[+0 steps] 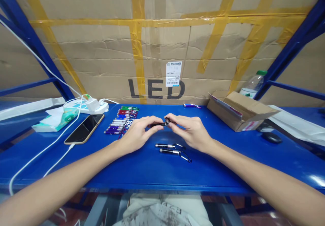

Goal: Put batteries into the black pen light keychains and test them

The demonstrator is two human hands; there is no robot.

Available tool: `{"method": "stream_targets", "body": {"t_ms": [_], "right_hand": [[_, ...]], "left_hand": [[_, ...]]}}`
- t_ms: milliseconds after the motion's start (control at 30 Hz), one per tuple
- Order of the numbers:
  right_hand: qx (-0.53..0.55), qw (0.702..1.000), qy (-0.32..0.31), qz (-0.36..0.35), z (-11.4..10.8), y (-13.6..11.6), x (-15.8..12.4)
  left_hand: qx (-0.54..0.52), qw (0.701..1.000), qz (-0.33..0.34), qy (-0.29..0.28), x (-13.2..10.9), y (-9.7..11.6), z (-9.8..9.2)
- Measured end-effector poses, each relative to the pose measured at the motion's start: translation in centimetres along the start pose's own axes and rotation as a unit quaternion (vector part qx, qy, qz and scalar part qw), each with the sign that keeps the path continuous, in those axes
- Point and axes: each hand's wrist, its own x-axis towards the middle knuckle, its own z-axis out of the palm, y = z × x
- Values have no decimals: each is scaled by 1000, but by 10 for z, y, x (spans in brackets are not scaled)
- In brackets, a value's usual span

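Note:
Both hands meet over the middle of the blue table, closed around one small black pen-shaped keychain light (159, 124). My left hand (139, 131) grips its dark body between thumb and fingers. At its silver end, my right hand (191, 131) pinches with thumb and forefinger; part of the light is hidden by the fingers. Just below lie two black keychain lights (170, 151) with black carabiner clips. Left of my left hand, a row of several similar lights (118, 121) in green, red, blue, silver and purple lies on the table.
A phone (85, 129) on a charging cable, a tissue pack (57, 119) and a white power strip (87, 105) are at left. One blue light (191, 106) lies at the back. An open cardboard box (237, 112), black mouse (271, 137) and plastic bottle (254, 83) stand right.

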Motion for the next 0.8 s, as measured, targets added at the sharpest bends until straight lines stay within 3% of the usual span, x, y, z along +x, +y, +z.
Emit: {"method": "stream_targets", "body": {"t_ms": [333,800], "right_hand": [[-72,989,55,-117,2,-1,-3],[-89,988,65,-112,2,-3,-1]], "left_hand": [[69,995,68,24,-3,0,-2],[87,992,85,32,-2,0,-3]]}}
